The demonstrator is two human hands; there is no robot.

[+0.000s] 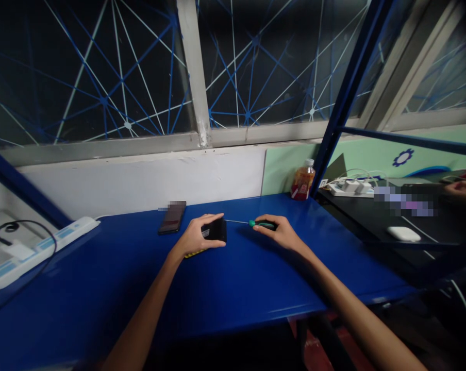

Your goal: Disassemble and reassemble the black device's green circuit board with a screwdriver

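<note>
My left hand (196,234) is wrapped round a small black box-like device (219,232), its thumb along the near side and its fingers along the far side. Something yellow (194,253) shows beneath that hand; I cannot tell whether it is part of the device. In my right hand (279,231) is a screwdriver (251,223) with a green and black handle. Its thin metal shaft points left, and the tip reaches the device's far right corner. Whether the tip touches it I cannot tell.
A dark phone (172,217) lies on the blue table (248,278), behind my left hand. White power strips (43,252) are at the left and on the black desk (341,208) at right. A bottle (303,180) stands at the back right. Another person's hand (465,190) shows far right.
</note>
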